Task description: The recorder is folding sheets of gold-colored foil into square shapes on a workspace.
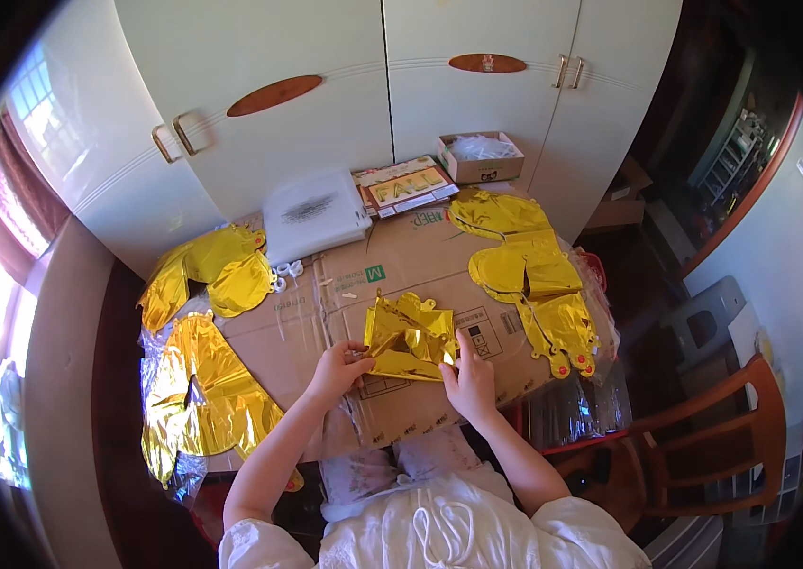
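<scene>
A folded gold foil balloon [409, 337] lies on the flattened cardboard in front of me, its surface creased and shiny, with small tabs along its top edge. The lower left corner is pinched between the thumb and fingers of my left hand [333, 372]. At the opposite edge, my right hand [471, 387] grips the foil, thumb low on the side and index finger pointing up along it. More flat gold foil balloons lie around: a large one [207, 394] at the near left, another [240, 280] at the far left, and a stack [539, 270] on the right.
Cardboard [278, 351] covers the table. Along its back stand a pile of clear plastic bags [316, 216], printed cards [406, 190] and a small box [482, 169] of clear plastic. White rings [288, 270] lie left of centre. A wooden chair [743, 436] stands at right, cabinets [326, 47] behind.
</scene>
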Motion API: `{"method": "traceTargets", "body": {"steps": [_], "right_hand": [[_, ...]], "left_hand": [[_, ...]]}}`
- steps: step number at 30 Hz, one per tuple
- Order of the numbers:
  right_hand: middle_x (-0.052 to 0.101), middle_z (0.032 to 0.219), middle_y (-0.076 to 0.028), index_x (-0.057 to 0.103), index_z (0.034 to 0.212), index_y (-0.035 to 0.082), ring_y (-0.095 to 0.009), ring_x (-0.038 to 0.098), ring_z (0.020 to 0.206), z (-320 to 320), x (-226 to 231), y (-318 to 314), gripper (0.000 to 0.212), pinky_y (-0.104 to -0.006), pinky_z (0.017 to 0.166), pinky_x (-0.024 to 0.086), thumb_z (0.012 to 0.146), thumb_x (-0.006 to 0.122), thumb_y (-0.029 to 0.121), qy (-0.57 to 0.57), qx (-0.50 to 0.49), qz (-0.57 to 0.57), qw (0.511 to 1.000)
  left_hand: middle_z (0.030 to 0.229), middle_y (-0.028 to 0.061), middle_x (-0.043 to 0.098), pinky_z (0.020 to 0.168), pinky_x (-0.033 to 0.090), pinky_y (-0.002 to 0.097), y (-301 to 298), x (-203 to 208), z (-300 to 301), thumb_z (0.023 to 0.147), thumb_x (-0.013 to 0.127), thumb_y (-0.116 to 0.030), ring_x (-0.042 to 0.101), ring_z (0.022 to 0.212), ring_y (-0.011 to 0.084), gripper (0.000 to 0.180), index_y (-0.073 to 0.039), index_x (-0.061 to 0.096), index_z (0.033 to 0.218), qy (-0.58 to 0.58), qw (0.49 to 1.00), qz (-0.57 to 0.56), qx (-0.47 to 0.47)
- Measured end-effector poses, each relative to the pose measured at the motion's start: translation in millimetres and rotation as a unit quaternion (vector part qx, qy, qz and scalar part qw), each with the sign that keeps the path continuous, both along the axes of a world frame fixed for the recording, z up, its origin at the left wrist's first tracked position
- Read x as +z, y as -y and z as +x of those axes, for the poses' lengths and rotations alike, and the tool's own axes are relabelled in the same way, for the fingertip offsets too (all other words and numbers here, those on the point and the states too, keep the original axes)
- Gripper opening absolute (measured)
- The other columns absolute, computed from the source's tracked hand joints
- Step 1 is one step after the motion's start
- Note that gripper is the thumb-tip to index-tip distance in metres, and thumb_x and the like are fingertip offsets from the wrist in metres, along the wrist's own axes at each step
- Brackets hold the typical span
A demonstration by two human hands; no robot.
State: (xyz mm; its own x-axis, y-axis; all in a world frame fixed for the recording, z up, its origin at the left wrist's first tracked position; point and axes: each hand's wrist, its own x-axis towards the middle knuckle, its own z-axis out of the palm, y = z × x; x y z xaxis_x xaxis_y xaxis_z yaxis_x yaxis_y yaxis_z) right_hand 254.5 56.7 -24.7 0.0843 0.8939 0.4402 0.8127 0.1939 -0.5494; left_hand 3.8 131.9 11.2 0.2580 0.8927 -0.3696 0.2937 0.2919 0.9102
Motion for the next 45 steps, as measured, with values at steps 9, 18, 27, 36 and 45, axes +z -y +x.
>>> {"method": "traceTargets", "body": {"steps": [9,18,27,36,45], "right_hand": [[0.06,0.068,-0.007,0.04,0.139,0.002,-0.028,0.06,0.07,-7.1,0.0,-3.4,0.063,-0.0438,0.067,0.043,0.085,0.067,0.019,0.048,-0.033,-0.03,0.998],[0.063,0.075,-0.005,0.052,0.131,0.007,-0.023,0.06,0.071,-12.4,0.1,-5.5,0.054,-0.0409,0.067,0.041,0.081,0.068,0.018,0.113,-0.052,-0.004,0.992],[0.065,0.08,-0.004,0.055,0.129,0.008,-0.021,0.06,0.074,-14.6,2.5,-3.4,0.049,-0.0396,0.068,0.042,0.083,0.068,0.019,0.132,-0.058,0.004,0.99],[0.064,0.078,-0.007,0.053,0.13,0.008,-0.024,0.06,0.07,-15.7,4.2,-4.9,0.048,-0.0408,0.068,0.043,0.085,0.066,0.019,0.125,-0.05,0.016,0.991],[0.064,0.078,-0.005,0.057,0.126,0.009,-0.023,0.059,0.071,-16.2,1.0,-5.9,0.044,-0.0405,0.067,0.042,0.084,0.067,0.018,0.129,-0.056,0.009,0.99]], "left_hand": [[0.075,0.0067,0.063,0.046,0.045,0.0216,4.2,-4.3,0.9,0.088,0.064,-0.003,0.064,0.057,0.0125,0.028,0.0,0.049,0.112,0.02,0.999,-0.034,0.034],[0.078,0.0104,0.065,0.056,0.052,0.0308,10.0,1.0,3.3,0.084,0.067,-0.008,0.066,0.066,0.02,0.032,0.0,0.048,0.109,-0.119,0.988,0.09,0.028],[0.133,0.0228,0.052,0.106,0.036,0.05,77.1,-0.3,40.0,0.085,0.065,-0.043,0.046,0.128,0.0384,0.061,0.001,0.053,0.125,-0.357,0.74,0.546,-0.166],[0.143,0.0319,0.04,0.112,0.023,0.0586,91.8,-12.2,52.6,0.082,0.053,-0.069,0.029,0.136,0.0525,0.091,0.0,0.045,0.141,-0.439,0.765,0.448,-0.147],[0.144,0.0325,0.038,0.111,0.023,0.0617,96.4,-3.7,53.3,0.083,0.053,-0.069,0.029,0.136,0.0543,0.089,-0.004,0.043,0.143,-0.464,0.766,0.42,-0.143]]}}
